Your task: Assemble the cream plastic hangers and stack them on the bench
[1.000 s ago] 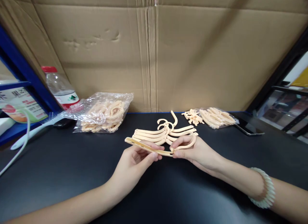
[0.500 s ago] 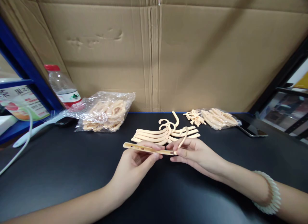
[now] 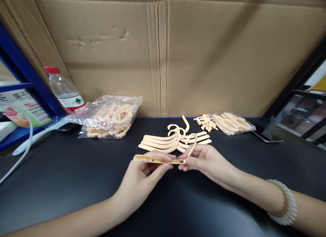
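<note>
Between finger and thumb, my left hand (image 3: 150,172) pinches a cream plastic hanger arm (image 3: 145,159), its slotted hollow side showing. My right hand (image 3: 206,164) is closed on a curved cream hanger hook (image 3: 195,143) that points upward. The hook's base meets the right end of the arm at my right fingertips; whether the two are locked together I cannot tell. Just beyond my hands lies a row of hangers (image 3: 160,143) with hooks and arms, stacked close. A loose hook (image 3: 185,123) rests at its far side.
A clear bag of cream parts (image 3: 112,120) stands back left, near a red-capped bottle (image 3: 67,92) and a pale blue handle (image 3: 38,137). Back right are small loose parts (image 3: 205,122), another bag of parts (image 3: 231,123) and a phone (image 3: 267,135). Cardboard (image 3: 216,53) walls the back.
The hanger arm's left end has shifted slightly right and down, so the arm lies more level. Both hands keep their hold, the hook still at the arm's end. The view has moved slightly.
</note>
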The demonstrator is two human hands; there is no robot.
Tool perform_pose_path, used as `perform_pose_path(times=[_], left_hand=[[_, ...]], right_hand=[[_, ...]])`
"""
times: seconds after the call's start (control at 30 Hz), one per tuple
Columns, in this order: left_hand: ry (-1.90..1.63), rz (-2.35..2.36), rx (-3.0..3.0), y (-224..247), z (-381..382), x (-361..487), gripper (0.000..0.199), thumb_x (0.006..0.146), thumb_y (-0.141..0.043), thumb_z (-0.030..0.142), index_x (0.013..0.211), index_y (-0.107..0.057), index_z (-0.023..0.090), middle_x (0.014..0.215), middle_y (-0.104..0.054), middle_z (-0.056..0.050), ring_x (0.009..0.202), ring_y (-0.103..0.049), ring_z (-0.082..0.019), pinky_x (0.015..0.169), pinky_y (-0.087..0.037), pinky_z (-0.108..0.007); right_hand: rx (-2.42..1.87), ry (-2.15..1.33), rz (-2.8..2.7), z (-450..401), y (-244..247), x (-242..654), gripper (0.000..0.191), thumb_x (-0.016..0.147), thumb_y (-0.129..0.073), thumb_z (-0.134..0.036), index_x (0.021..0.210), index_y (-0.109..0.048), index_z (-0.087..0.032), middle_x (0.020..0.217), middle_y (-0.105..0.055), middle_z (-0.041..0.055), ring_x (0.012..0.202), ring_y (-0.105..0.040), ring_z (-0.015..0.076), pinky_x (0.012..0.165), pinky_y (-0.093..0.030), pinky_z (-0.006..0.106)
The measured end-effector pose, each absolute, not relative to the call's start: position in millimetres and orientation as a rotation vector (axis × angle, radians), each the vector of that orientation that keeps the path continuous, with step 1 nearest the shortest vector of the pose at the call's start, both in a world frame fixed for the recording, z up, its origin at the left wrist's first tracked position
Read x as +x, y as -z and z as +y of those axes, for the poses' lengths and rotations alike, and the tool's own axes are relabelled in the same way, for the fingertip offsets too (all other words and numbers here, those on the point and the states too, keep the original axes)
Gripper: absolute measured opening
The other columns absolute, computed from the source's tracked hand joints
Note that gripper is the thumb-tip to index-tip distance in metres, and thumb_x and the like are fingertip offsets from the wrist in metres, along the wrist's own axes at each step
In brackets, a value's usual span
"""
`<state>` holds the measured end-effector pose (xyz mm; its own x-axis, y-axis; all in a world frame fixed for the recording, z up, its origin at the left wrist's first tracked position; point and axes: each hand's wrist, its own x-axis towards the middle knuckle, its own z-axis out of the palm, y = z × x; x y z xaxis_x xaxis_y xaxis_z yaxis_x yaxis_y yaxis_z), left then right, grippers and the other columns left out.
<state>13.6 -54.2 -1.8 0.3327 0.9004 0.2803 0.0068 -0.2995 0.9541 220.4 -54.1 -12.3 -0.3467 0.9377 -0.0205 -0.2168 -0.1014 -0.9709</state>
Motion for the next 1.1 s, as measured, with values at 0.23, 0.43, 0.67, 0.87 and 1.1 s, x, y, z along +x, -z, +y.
perform_pose_path(times=[0.23, 0.43, 0.67, 0.87, 1.1], left_hand=[[-1.099, 0.874, 1.666, -1.1, -56.3, 13.0, 0.007, 0.080, -0.067, 0.023, 0.081, -0.074, 0.023, 0.093, -0.074, -0.003, 0.094, -0.068, -0.022, 0.085, -0.055, -0.029], [-1.087, 0.843, 1.636, 2.4, -58.4, 13.9, 0.006, 0.078, -0.068, 0.023, 0.080, -0.074, 0.021, 0.090, -0.074, -0.005, 0.089, -0.069, -0.023, 0.080, -0.056, -0.029], [-1.063, 0.844, 1.518, 1.0, -57.8, 15.8, 0.012, 0.077, -0.071, 0.026, 0.086, -0.070, 0.019, 0.090, -0.074, -0.004, 0.079, -0.070, -0.019, 0.075, -0.057, -0.026], [-1.074, 0.945, 1.401, 0.4, -52.3, 17.1, 0.026, 0.073, -0.074, 0.034, 0.087, -0.065, 0.014, 0.085, -0.073, -0.007, 0.076, -0.068, -0.019, 0.073, -0.057, -0.028], [-0.935, 0.940, 1.438, 3.2, -52.7, 17.5, 0.025, 0.075, -0.071, 0.034, 0.085, -0.060, 0.014, 0.081, -0.066, -0.004, 0.080, -0.066, -0.019, 0.075, -0.055, -0.028]], right_hand=[[-0.862, -1.623, -1.235, -57.3, 13.9, 218.7, 0.022, 0.068, -0.081, -0.028, 0.079, -0.068, -0.014, 0.078, -0.070, 0.0054, 0.074, -0.066, 0.0147, 0.072, -0.051, 0.028], [-0.892, -1.507, -1.289, -59.5, 15.1, 215.3, 0.023, 0.068, -0.081, -0.030, 0.072, -0.064, -0.015, 0.069, -0.068, 0.0033, 0.064, -0.063, 0.0135, 0.064, -0.049, 0.027], [-0.873, -1.540, -1.228, -62.5, 12.7, 214.0, 0.023, 0.069, -0.080, -0.032, 0.075, -0.067, -0.015, 0.069, -0.067, 0.0029, 0.066, -0.063, 0.0138, 0.065, -0.050, 0.027], [-0.973, -1.324, -1.343, -61.5, 5.2, 214.0, 0.027, 0.077, -0.072, -0.043, 0.082, -0.073, -0.016, 0.068, -0.061, 0.0010, 0.060, -0.053, 0.0106, 0.059, -0.045, 0.026], [-0.889, -1.341, -1.354, -57.9, 4.4, 215.5, 0.029, 0.078, -0.071, -0.037, 0.098, -0.066, -0.017, 0.065, -0.059, -0.0017, 0.057, -0.054, 0.0110, 0.060, -0.048, 0.028]])
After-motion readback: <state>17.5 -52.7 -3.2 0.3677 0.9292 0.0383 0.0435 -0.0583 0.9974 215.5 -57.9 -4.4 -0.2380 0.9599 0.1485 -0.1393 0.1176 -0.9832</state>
